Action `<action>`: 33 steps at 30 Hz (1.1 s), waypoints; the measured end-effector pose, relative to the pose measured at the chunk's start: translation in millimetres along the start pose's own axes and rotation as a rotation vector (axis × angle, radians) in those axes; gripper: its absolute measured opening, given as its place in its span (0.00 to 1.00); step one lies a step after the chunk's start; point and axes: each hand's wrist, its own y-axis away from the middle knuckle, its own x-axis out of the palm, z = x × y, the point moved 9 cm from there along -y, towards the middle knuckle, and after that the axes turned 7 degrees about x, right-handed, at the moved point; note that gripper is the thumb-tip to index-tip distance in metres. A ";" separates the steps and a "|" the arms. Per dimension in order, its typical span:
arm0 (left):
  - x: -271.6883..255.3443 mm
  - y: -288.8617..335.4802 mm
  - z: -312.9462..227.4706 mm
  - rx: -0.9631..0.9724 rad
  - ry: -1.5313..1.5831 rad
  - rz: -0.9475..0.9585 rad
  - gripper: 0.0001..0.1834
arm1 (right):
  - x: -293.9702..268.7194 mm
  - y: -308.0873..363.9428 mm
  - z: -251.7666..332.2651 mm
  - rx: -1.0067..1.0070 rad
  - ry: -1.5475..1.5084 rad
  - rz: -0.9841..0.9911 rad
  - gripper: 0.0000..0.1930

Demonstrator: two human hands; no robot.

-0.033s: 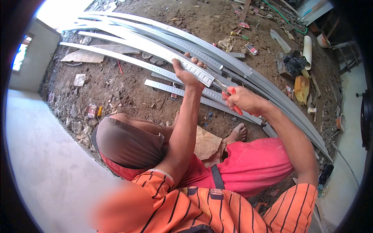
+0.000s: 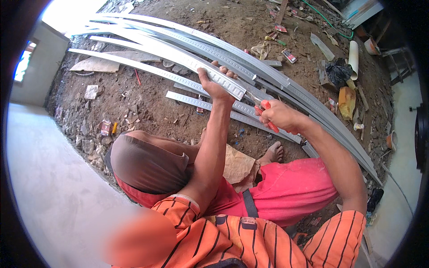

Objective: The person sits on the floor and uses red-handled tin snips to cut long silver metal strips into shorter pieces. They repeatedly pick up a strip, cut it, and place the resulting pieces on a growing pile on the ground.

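Metal channel strip (image 2: 223,82), a pale grey ribbed length with a cut end, sits in our left hand (image 2: 213,85); we grip it from below near that end, fingers curled over its far edge, and it runs away from us to the upper left, above the dirt floor (image 2: 147,107). Our right hand (image 2: 279,115) is closed around the red handles of a pair of snips (image 2: 267,117), just to the right of the strip's cut end; we cannot tell whether the blades touch the metal, since the hand hides them. Below both hands a shorter grey strip (image 2: 210,106) lies flat on the dirt, and behind it a stack of long metal channels (image 2: 277,80) curves from the upper left to the far right edge. We sit low, with red shorts (image 2: 290,190) over our legs, an orange striped shirt (image 2: 250,241) at the lower edge, and a bare foot (image 2: 273,154) resting on the soil beside a piece of brown cardboard (image 2: 239,165). Farther out on the right lie a black plastic bag (image 2: 337,71), a white pipe section (image 2: 354,53) and a yellow container (image 2: 346,102), well apart from the hands. To the left the dirt ends at a smooth concrete slab (image 2: 49,178).
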 end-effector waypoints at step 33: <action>-25.6 1.2 4.2 -0.009 -0.137 -0.060 0.31 | -18.1 -0.1 20.0 -0.013 0.749 -0.291 0.15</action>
